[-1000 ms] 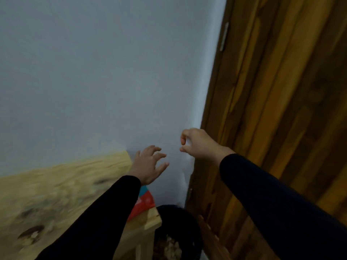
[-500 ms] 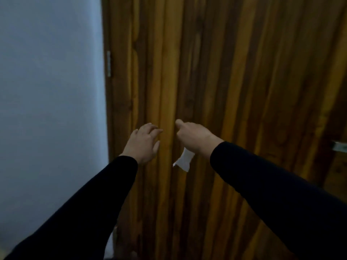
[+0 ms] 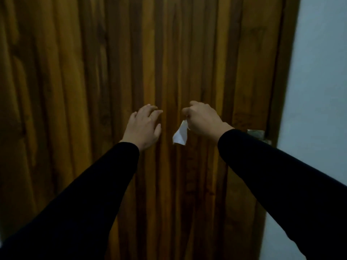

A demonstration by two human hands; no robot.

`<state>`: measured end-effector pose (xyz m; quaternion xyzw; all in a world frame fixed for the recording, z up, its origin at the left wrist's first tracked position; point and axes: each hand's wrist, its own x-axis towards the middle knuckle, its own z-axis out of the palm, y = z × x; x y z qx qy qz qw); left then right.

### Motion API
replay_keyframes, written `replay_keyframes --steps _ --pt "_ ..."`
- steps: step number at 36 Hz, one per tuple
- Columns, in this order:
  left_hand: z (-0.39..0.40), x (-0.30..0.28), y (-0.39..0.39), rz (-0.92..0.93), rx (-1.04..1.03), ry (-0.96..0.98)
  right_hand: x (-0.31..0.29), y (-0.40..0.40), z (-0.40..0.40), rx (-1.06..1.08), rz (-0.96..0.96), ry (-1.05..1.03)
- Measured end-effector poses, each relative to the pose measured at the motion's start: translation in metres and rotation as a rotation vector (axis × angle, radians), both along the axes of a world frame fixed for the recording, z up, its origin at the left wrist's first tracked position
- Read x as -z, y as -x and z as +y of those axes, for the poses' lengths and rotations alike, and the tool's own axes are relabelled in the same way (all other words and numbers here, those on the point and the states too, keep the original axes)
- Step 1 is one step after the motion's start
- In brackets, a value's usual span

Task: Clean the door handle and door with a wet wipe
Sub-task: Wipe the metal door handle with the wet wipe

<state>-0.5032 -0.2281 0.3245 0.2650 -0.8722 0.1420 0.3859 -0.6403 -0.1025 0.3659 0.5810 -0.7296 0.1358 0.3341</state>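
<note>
The small white crumpled wet wipe (image 3: 180, 135) hangs from your right hand (image 3: 203, 120), in front of the middle of the door and a little below the knuckles; it is pinched at its top into a narrow twist and widens downward into a loose, creased flap with a ragged lower edge; it looks pale against the dark wood, and whether it touches the door you cannot tell from this view. Your right-hand fingers (image 3: 187, 110) are curled in tight around the wipe's top, back of the hand toward you; your left hand (image 3: 143, 126) is held just beside it, apart from the wipe, with its fingers (image 3: 150, 111) loosely spread and slightly bent, holding nothing, tips close to the wood, though contact is not clear. Both arms wear long black sleeves (image 3: 84, 203) that reach to the wrists. Behind the hands stands the brown wooden door (image 3: 93, 72) with vertical streaked grain in lighter and darker bands, filling most of the view; at its right edge, partly hidden by your right wrist, a dull metal door handle plate (image 3: 256, 133) shows, its shape unclear in the dim light; beyond the dark door frame (image 3: 281, 72) lies a plain pale grey-white wall (image 3: 319, 91).
</note>
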Motion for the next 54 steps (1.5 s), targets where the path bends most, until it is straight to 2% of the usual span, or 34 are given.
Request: replay_keyframes --steps 7,12,19,32,37,39,42,51,54 --pt "0.035 -0.004 0.053 0.023 0.079 0.000 -0.009 0.051 0.061 0.064 -0.108 0.166" --pt "0.052 -0.013 0.079 0.034 0.116 -0.013 -0.012 0.080 0.085 0.084 -0.150 0.187" --pt "0.060 -0.027 0.106 0.038 0.107 0.021 -0.017 0.116 0.099 0.171 -0.091 0.175" --pt "0.047 -0.036 0.110 0.029 0.049 0.055 -0.011 0.168 0.092 0.037 -0.027 0.321" --pt "0.041 -0.035 0.113 0.038 0.047 0.053 -0.007 0.175 0.088 0.028 0.019 0.499" --pt "0.040 -0.034 0.114 0.051 0.054 0.047 -0.008 0.177 0.087 0.052 0.096 0.567" --pt "0.039 -0.030 0.115 0.071 0.064 0.043 -0.009 0.185 0.085 0.082 0.174 0.558" --pt "0.035 -0.023 0.120 0.120 0.066 0.088 0.002 0.199 0.088 0.029 0.062 0.554" --pt "0.035 -0.021 0.121 0.120 0.052 0.095 0.010 0.202 0.092 -0.029 0.120 0.535"
